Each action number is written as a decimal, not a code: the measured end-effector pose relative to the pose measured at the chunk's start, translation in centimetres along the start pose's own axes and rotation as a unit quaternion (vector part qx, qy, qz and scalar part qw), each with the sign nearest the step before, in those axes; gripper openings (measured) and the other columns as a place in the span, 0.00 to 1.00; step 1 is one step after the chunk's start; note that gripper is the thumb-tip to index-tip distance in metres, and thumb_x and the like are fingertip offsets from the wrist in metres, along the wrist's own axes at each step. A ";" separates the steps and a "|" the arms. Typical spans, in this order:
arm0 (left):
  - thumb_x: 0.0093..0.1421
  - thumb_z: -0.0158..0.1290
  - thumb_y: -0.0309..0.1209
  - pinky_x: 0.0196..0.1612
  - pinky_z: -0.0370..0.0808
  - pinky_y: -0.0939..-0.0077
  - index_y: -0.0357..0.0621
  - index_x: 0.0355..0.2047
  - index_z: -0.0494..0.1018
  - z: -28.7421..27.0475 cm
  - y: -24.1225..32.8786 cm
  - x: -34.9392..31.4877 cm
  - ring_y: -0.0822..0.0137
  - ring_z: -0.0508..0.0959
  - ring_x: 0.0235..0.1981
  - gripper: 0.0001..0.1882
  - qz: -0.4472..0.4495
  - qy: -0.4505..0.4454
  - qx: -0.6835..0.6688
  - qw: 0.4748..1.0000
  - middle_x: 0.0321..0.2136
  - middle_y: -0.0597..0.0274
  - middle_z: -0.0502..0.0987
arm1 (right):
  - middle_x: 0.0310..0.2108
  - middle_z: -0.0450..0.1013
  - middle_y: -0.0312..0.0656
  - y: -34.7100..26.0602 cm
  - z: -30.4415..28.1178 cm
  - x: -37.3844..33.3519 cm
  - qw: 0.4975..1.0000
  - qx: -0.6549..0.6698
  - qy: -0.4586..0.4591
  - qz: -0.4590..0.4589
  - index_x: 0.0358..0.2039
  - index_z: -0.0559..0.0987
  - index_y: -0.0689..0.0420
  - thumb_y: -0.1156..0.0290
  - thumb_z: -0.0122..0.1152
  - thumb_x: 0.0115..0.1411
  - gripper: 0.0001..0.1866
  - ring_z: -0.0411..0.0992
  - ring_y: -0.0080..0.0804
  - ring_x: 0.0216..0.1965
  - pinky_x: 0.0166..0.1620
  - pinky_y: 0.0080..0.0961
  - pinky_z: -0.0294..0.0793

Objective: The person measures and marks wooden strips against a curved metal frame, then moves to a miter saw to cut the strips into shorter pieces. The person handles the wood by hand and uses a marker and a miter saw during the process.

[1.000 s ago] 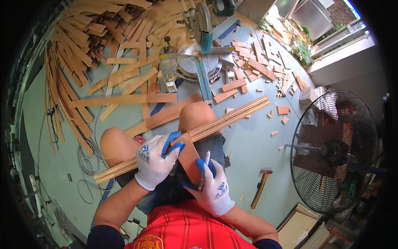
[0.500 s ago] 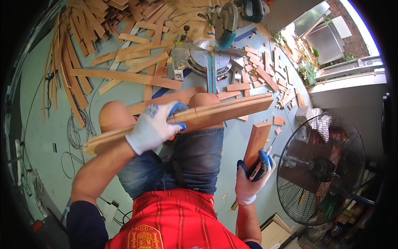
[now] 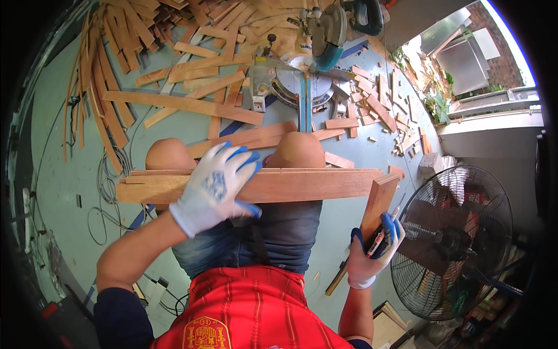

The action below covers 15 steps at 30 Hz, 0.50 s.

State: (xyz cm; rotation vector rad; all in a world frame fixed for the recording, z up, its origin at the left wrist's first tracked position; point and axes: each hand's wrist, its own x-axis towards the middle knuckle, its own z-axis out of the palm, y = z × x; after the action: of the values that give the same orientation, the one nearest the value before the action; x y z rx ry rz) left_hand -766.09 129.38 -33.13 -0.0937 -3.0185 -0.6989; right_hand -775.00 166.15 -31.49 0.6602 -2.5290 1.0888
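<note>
A stack of long wooden boards point(image 3: 314, 186) lies across my thighs, its broad face turned up toward me. My left hand point(image 3: 212, 192), in a white glove with blue fingertips, is over the stack's left half with fingers and thumb spread. My right hand point(image 3: 372, 264), gloved alike, is closed round a shorter wooden board point(image 3: 379, 203) and a red-and-white marker pen point(image 3: 375, 244). The shorter board stands slanted by the stack's right end, overlapping it in view; I cannot tell whether they touch. A thin strip sticks out below my right hand, its kind unclear.
A miter saw point(image 3: 302, 87) stands on the floor ahead, beyond my knees. Long planks point(image 3: 186, 107) lie heaped at the far left, short offcuts point(image 3: 378, 107) scattered at the far right. A black fan point(image 3: 453, 241) stands close on my right; coiled cable point(image 3: 107, 186) lies left.
The board stack has turned level and tipped its broad face upward. My left hand has loosened from its grip and spread its fingers. My right hand has moved slightly right with its board and pen.
</note>
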 end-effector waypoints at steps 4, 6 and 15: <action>0.50 0.73 0.37 0.77 0.63 0.40 0.40 0.63 0.77 0.9 1.0 -3.5 0.44 0.72 0.70 0.39 -0.028 0.012 0.057 0.998 0.67 0.50 0.76 | 0.62 0.73 0.55 0.4 -0.8 1.3 1.000 0.007 -0.002 0.000 0.64 0.78 0.62 0.87 0.77 0.47 0.40 0.73 0.55 0.63 0.69 0.48 0.69; 0.49 0.71 0.34 0.77 0.63 0.40 0.39 0.63 0.77 1.3 1.8 -5.0 0.43 0.72 0.70 0.39 -0.044 0.049 0.037 0.997 0.68 0.50 0.76 | 0.62 0.72 0.56 0.5 -1.2 2.1 1.000 0.005 -0.009 -0.009 0.64 0.78 0.63 0.89 0.75 0.47 0.40 0.73 0.55 0.65 0.70 0.48 0.69; 0.52 0.74 0.37 0.68 0.71 0.49 0.46 0.65 0.78 4.0 5.1 -11.3 0.52 0.73 0.66 0.39 -0.051 -0.060 0.003 0.997 0.66 0.58 0.77 | 0.64 0.72 0.56 0.7 -1.3 4.9 0.993 -0.019 -0.090 -0.068 0.64 0.80 0.62 0.88 0.76 0.51 0.37 0.75 0.56 0.65 0.68 0.46 0.75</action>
State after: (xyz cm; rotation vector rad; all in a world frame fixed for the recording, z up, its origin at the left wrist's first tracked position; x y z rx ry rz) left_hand -754.59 135.19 -35.09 0.0196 -3.1590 -0.7161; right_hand -779.38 166.13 -28.91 0.9447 -2.6021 0.9704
